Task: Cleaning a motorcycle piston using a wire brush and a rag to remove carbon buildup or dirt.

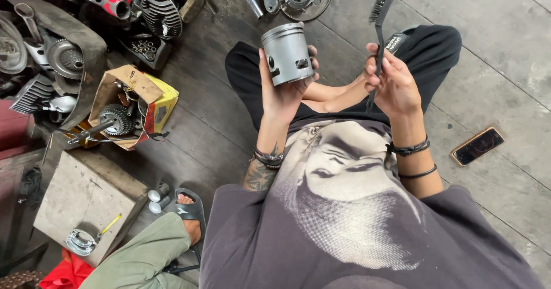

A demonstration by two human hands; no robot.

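Head view looks down on a seated person and goes, from the left, past a heap of grey engine parts [51, 71] lying on the dark floor [195, 134], among them finned cylinders and a red casing at the top edge. Just right of the heap sits a torn cardboard box [135, 97] with a yellow side, holding a gear on a shaft. Below it lies a flat grey slab [80, 200] with a metal ring part and a small yellow-handled tool on it, and beside that another person's foot in a dark sandal [189, 214] shows above an olive trouser leg. Near the middle, the left hand [281, 91] is closed around a grey metal piston [287, 53], held upright above the lap with its side hole facing the camera. Just to the right, well clear of the piston, the right hand [390, 82] is clamped on the handle of a black wire brush [379, 22], bristles pointing up and away. Farther right a phone [477, 146] lies flat on the pale concrete floor.
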